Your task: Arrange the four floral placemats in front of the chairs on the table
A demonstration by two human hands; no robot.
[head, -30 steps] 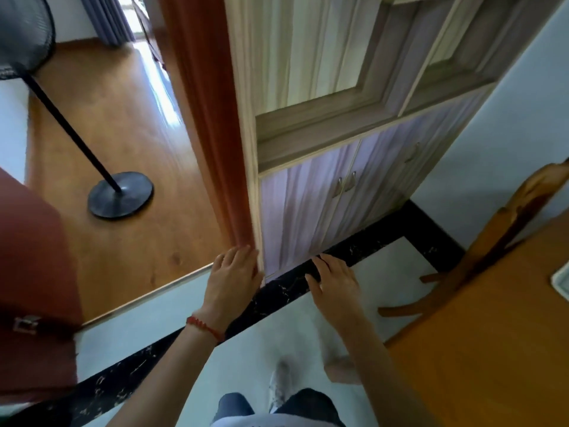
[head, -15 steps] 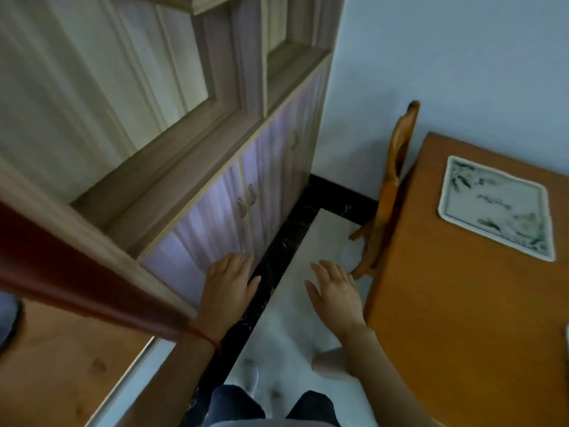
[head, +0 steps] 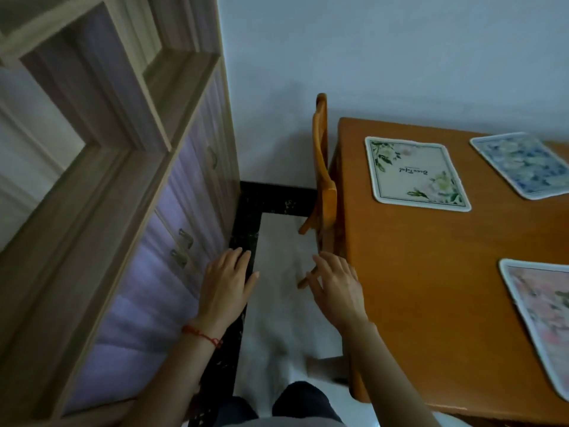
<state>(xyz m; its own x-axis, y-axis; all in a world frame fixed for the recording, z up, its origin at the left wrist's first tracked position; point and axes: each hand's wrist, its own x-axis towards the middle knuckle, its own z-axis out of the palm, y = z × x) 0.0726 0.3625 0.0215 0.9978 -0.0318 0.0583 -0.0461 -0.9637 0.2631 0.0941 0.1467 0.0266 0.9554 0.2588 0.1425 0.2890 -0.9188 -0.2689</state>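
On the right side of the head view, we see a wooden table (head: 431,303) carrying three floral placemats that are visible in frame. We note a cream placemat (head: 415,174) with green leaf corners and a line of script lying flat near the table's far left corner. Just beside it to the right, apart from it, lies a blue floral placemat (head: 523,164), cut off by the frame edge. Nearer to us, at the right edge, lies a pink floral placemat (head: 542,322), also cut off. We cannot see a fourth placemat in this view.

Against the table's left edge stands a wooden chair (head: 321,167), its back rising above the tabletop level and its seat tucked under the table.

We hold both hands out over the floor, between the table and a cabinet. Our left hand (head: 226,285) has its fingers straight and relaxed and grips nothing; a red string bracelet (head: 203,335) circles its wrist. Our right hand (head: 337,291) is likewise spread with relaxed fingers, holds nothing, and hovers just beside the table's left edge, well apart from every placemat.

Along the left side runs a wooden cabinet (head: 138,241) with pale lilac doors and metal handles (head: 181,249). Below us lies a pale tiled floor (head: 277,318) with a dark marbled border (head: 246,229).
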